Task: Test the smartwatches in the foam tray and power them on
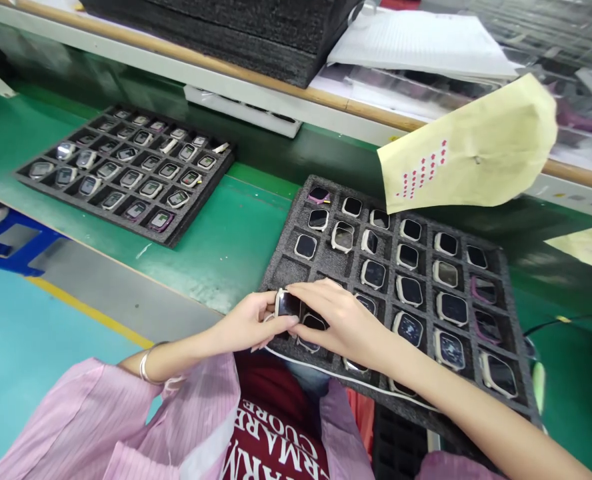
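A smartwatch body [289,305] with a dark screen and pale frame is held between both hands, over the front left part of a foam tray [289,271]. My left hand [256,321] grips it from the left, thumb along the lower edge. Over the tray, my right hand [343,319] reaches in from the right, its fingers on the top edge and right side of the watch. More strapless watches, such as this pale one [409,291], sit in the tray's pockets. A white cable [336,375] runs along the tray's front edge.
Another foam tray [176,243] full of watches lies on the green bench [246,213] at the left. Above, a shelf edge [356,107] carries black foam blocks [236,40] and white packing [421,43]. A yellow paper [476,150] hangs over the near tray's back edge.
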